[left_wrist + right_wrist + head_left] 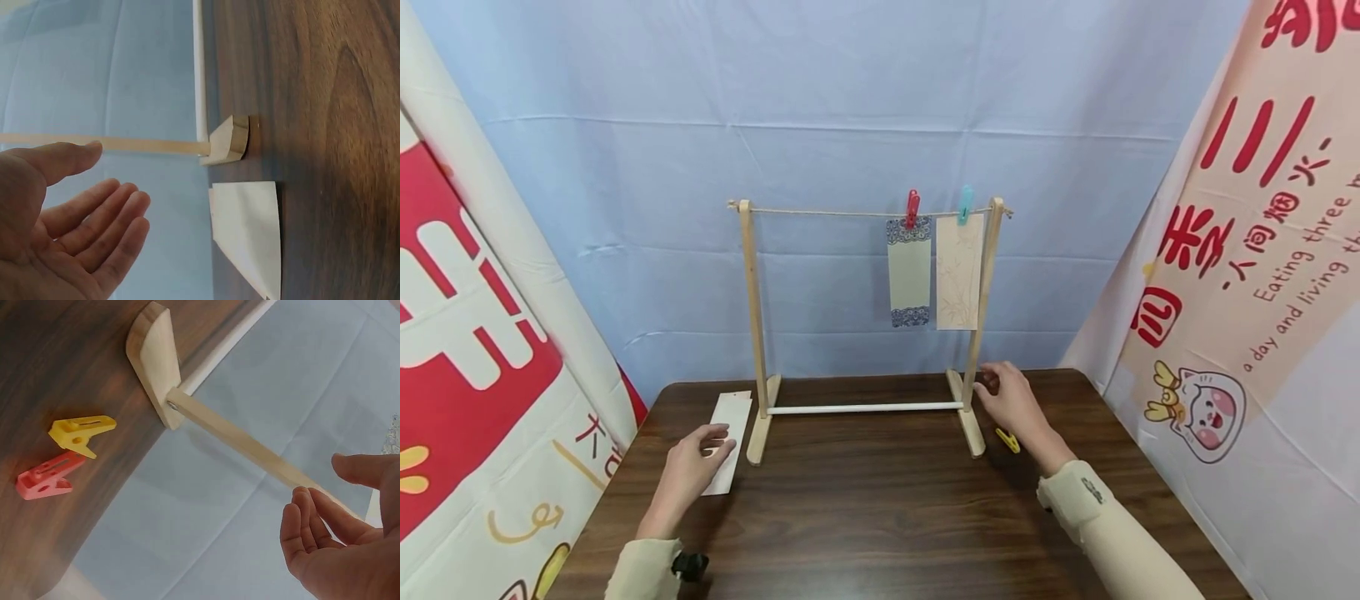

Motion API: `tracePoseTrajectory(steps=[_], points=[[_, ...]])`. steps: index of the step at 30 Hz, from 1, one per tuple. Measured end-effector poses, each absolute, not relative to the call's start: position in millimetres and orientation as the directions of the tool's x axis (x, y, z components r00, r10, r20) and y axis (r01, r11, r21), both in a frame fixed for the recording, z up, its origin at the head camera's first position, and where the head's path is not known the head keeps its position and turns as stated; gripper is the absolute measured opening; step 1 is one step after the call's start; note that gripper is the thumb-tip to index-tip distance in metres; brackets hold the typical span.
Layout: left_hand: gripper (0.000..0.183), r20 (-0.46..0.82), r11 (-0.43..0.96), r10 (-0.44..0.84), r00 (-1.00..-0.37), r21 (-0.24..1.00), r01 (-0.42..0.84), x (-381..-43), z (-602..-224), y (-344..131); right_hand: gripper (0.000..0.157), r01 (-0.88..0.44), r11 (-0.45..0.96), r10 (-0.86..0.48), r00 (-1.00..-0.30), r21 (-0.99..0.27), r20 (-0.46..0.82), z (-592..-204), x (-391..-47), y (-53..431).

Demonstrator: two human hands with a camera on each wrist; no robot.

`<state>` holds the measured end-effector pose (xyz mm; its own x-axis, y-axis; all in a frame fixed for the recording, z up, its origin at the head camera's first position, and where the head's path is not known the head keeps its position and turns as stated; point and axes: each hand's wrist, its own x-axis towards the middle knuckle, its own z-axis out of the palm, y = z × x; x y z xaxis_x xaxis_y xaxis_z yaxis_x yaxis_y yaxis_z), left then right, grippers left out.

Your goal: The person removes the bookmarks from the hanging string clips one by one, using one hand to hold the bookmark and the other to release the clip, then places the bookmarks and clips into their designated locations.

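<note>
My left hand [691, 467] hovers beside a small stack of pale paper cards [728, 437] at the table's left, fingers loosely bent and holding nothing. In the left wrist view the thumb and fingers stand apart over the cards [253, 231]. Near the rack's right post [983, 292], my right hand [1009, 400] is raised with relaxed, bare fingers. Below it on the table lie a yellow clothespin [81, 432] and a pinkish-red clothespin [50, 477], side by side. The head view shows the yellow one, while the hand and forearm hide the other.
A wooden rack stands mid-table, a string [827, 212] tied across its top and a white rod [865, 408] below. On the right, a red clothespin [912, 208] holds a blue-patterned card [910, 275], and a teal clothespin [965, 206] holds a beige card [958, 275].
</note>
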<state>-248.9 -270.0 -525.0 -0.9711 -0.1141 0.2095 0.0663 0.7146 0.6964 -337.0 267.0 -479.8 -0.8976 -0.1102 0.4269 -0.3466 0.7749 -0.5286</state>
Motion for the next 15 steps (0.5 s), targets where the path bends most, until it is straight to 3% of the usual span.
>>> tracePoseTrajectory(steps=[15], points=[[0.04,0.302,0.688,-0.082,-0.95,0.707,0.166,-256,-517,-253,0.036,-0.396,0.756,-0.134,-0.873,-0.521,0.47,-455,-332,255]])
